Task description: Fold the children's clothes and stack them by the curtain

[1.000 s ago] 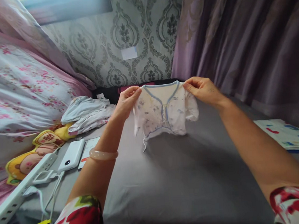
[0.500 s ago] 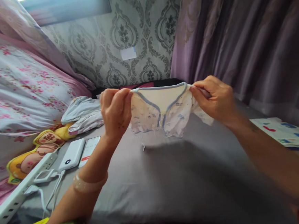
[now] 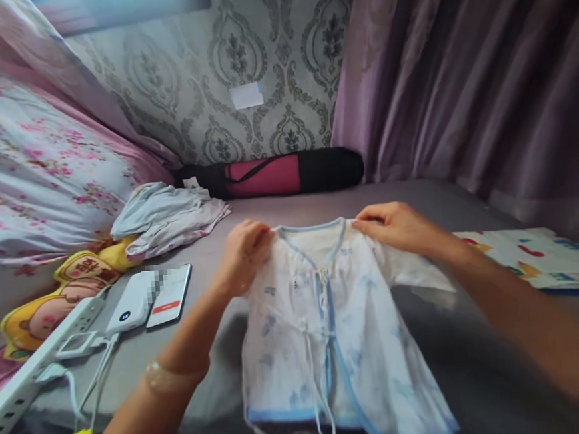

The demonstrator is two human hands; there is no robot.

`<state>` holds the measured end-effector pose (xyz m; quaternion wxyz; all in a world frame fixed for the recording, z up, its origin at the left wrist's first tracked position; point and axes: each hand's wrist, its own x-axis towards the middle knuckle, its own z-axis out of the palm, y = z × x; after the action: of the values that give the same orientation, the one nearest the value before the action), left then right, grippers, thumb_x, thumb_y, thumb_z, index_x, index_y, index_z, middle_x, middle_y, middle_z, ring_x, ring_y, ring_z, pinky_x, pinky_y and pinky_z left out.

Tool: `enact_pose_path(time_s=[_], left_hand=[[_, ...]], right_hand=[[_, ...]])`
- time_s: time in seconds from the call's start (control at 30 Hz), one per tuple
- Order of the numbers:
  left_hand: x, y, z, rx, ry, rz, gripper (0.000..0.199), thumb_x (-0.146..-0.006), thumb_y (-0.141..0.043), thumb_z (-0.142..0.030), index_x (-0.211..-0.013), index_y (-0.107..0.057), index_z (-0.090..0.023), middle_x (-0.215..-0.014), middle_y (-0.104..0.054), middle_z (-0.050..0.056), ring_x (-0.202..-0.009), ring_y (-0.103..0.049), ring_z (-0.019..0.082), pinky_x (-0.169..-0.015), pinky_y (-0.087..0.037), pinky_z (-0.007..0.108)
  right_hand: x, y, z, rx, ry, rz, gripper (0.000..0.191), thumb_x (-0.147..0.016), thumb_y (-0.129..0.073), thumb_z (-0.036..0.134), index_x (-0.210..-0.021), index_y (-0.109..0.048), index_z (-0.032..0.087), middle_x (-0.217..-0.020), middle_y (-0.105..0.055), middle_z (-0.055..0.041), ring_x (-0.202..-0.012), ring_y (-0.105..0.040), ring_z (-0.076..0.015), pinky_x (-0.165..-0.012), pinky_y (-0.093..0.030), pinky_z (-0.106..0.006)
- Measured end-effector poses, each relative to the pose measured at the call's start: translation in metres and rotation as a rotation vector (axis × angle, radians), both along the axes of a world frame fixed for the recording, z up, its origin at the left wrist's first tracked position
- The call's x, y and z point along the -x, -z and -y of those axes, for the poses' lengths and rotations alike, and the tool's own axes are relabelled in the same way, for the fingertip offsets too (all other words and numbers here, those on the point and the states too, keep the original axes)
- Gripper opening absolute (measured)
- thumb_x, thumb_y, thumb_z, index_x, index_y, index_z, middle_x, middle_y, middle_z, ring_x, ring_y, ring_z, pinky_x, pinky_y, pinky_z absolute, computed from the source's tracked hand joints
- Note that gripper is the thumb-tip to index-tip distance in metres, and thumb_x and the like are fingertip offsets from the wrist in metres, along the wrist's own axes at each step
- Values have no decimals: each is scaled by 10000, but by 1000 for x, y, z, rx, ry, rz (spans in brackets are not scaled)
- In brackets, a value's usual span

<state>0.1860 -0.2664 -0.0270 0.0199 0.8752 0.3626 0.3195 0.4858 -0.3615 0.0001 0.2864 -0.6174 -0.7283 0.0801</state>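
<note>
With our left hand (image 3: 245, 255) and right hand (image 3: 396, 227), we pinch the shirt (image 3: 283, 351) at its shoulders. Its ties (image 3: 313, 375) hang in front; a phone (image 3: 172, 294) lies left.

A phone (image 3: 171, 294) lies beside a probable powerbank (image 3: 133, 299).

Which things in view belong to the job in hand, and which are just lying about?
In the job: white shirt, held by the shoulders; left hand; right hand.

Apparently just lying about: phone; white device; power strip; plush toy; black-and-pink roll; clothes pile (untouched, though possibly related).
</note>
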Motion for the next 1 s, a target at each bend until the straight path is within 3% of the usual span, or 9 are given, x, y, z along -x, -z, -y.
enact_pose_path(time_s=[0.13,0.23,0.33,0.5,0.77,1.0], left_hand=[[-23,82,-41,125,-43,-167,265,-952,-401,-271,-857,-627,-170,-786,-620,58,-778,-569,187,-729,-414,304],[-33,111,-52,114,-51,-274,276,-977,-349,-271,-929,-603,-172,-906,-640,84,-860,-572,207,-788,-401,324],[-39,117,-59,105,-73,-375,300,-993,-309,-286,-972,-582,-165,-964,-636,106,-895,-567,226,-798,-392,342],[-48,121,-79,98,-90,-414,331,-998,-270,-292,-993,-574,-160,-986,-625,125,-933,-562,239,-810,-379,352],[-66,134,-128,107,-76,-409,325,-991,-288,-305,-998,-578,-159,-979,-632,123,-926,-576,236,-811,-392,347],[-81,137,-164,162,-61,-341,270,-966,-353,-273,-966,-596,-156,-953,-653,114,-904,-596,217,-809,-420,322]], right_hand=[[-9,76,-30,38,47,202,303,-966,-425,368,-960,-672,193,-956,-700,-65,-895,-636,-199,-764,-443,-275],[-10,109,-39,115,104,401,307,-1001,-357,355,-1001,-623,203,-1000,-665,-76,-908,-633,-200,-739,-425,-273],[-11,119,-45,171,141,540,326,-1022,-298,373,-1039,-578,207,-1035,-644,-76,-892,-641,-202,-697,-411,-274],[-16,120,-65,226,143,648,345,-1028,-255,391,-1080,-541,206,-1073,-634,-83,-907,-651,-225,-676,-409,-290],[-37,133,-111,261,116,641,348,-1027,-240,403,-1068,-526,209,-1097,-646,-81,-950,-658,-244,-725,-426,-314],[-52,133,-143,292,112,628,356,-1027,-241,404,-1085,-526,198,-1145,-647,-105,-1003,-643,-250,-794,-424,-327]])
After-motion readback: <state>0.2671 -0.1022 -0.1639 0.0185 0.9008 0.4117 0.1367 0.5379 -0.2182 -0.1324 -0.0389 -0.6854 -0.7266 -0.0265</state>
